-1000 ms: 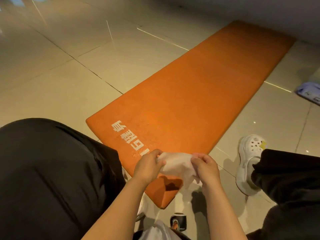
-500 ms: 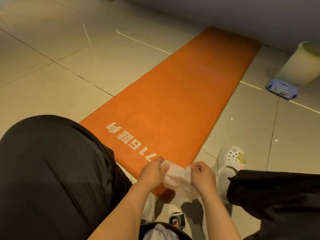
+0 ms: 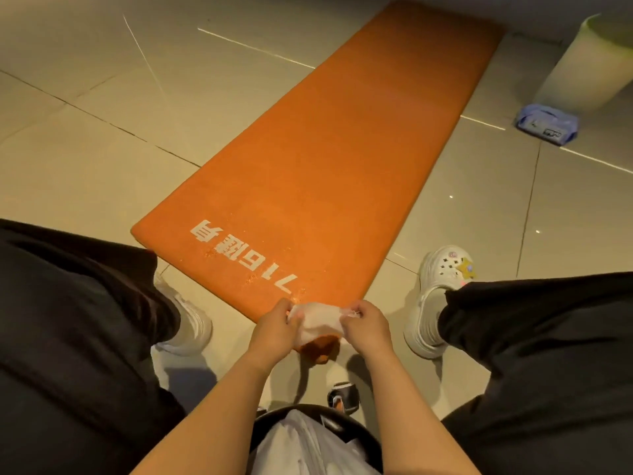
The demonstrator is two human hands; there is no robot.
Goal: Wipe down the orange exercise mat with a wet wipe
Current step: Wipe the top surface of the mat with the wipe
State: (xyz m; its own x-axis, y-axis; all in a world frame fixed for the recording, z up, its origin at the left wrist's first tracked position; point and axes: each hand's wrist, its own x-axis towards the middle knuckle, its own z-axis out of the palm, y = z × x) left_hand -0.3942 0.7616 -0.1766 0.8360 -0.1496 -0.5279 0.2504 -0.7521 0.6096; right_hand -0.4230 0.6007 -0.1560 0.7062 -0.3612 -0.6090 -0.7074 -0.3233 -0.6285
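Hands: we have the left hand [image 3: 274, 329] and the right hand [image 3: 364, 323] both pinching the wet wipe [image 3: 320, 320], fingers curled on opposite edges, and it looks only partly spread between them.
Wipe position: it is held up just above the near corner of the orange exercise mat [image 3: 325, 173], not yet pressed to it as far as we can tell.
Mat: it lies flat on the tiled floor [image 3: 102, 149], running away from us, white lettering [image 3: 246, 258] at the near end, small pale specks beside the digits.
Step in hand: we judge this is opening the wipe out before the first pass.
Doing it well: we should pull the edges apart until the sheet is one flat layer, then lay a palm on it so the full face meets the mat.
Start point: the near corner is closest; working in overlapping strokes away from us would leave no strip missed.
Watch: the speckled patch likely needs firmer rubbing.
Nearby: a blue wipes pack [image 3: 546, 123] sits well off to the right if we need a fresh sheet.
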